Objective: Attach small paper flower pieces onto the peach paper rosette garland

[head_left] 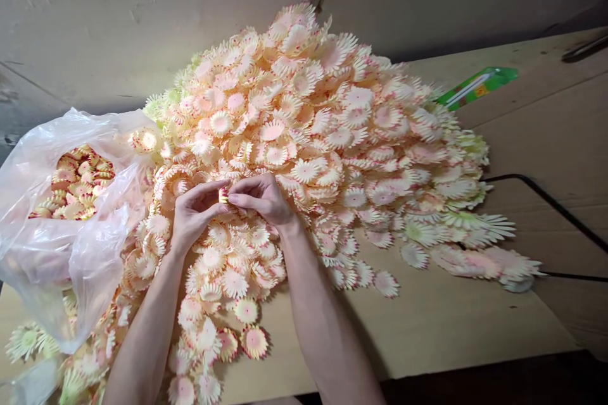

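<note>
A big heap of pale pink and cream artificial flower heads (332, 133) covers the cardboard-topped table (475, 323). Over the near side of the heap, my left hand (192, 212) and my right hand (263, 197) meet fingertip to fingertip. Together they pinch a small stack of flower pieces (224, 195), mostly hidden by the fingers. Both forearms reach up from the bottom edge, lying over scattered flower heads.
A clear plastic bag (71, 228) at the left holds more stacked flower pieces. A green packet (477, 85) lies at the back right. A black cable (555, 205) runs along the right side. A wall stands close behind the heap.
</note>
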`<action>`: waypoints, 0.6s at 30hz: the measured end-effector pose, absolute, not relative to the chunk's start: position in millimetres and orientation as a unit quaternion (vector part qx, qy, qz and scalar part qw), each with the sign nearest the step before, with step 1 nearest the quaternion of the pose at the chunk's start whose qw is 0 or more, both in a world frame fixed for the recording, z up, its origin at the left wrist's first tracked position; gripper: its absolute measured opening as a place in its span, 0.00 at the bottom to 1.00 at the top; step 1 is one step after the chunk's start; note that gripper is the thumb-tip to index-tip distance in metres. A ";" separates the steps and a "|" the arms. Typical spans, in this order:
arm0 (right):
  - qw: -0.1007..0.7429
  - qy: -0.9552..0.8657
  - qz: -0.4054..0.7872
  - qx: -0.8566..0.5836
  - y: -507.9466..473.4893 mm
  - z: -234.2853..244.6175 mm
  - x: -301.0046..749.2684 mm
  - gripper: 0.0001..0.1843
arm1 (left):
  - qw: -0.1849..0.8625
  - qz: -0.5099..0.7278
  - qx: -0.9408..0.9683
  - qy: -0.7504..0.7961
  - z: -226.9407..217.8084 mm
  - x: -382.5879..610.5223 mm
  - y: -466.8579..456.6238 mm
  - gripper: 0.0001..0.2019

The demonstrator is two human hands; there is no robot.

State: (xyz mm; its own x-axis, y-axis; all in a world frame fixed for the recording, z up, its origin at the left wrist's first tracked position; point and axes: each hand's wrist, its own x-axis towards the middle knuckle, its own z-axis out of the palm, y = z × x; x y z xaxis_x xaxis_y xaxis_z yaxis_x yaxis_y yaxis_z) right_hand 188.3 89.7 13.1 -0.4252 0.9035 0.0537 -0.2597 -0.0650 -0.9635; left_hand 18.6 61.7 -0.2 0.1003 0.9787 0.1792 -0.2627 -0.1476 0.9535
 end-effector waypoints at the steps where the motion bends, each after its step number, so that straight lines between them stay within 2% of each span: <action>1: 0.440 -0.525 0.660 -0.309 89.9 13.4 188.3 0.09 | 0.545 0.568 0.502 0.360 0.2 18.8 61.7 0.20; 11: 0.456 -0.532 0.639 -0.318 92.3 12.5 187.7 0.08 | 0.515 0.579 0.486 0.405 -1.3 16.8 60.7 0.16; 15: 0.494 -0.478 0.648 -0.328 95.0 8.8 191.5 0.09 | 0.516 0.589 0.462 0.417 -5.3 15.2 61.3 0.11; 18: 0.520 -0.439 0.656 -0.327 97.1 5.9 193.8 0.11 | 0.538 0.588 0.452 0.399 -5.1 16.2 61.0 0.11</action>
State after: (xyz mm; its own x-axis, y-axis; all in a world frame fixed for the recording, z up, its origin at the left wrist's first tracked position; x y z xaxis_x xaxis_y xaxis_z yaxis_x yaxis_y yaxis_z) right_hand 193.8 97.1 5.9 -0.2451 0.9691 0.0278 -0.3957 -0.0739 -0.9154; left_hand 16.2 61.0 -5.1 -0.0110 0.9947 0.1025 -0.2724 -0.1016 0.9568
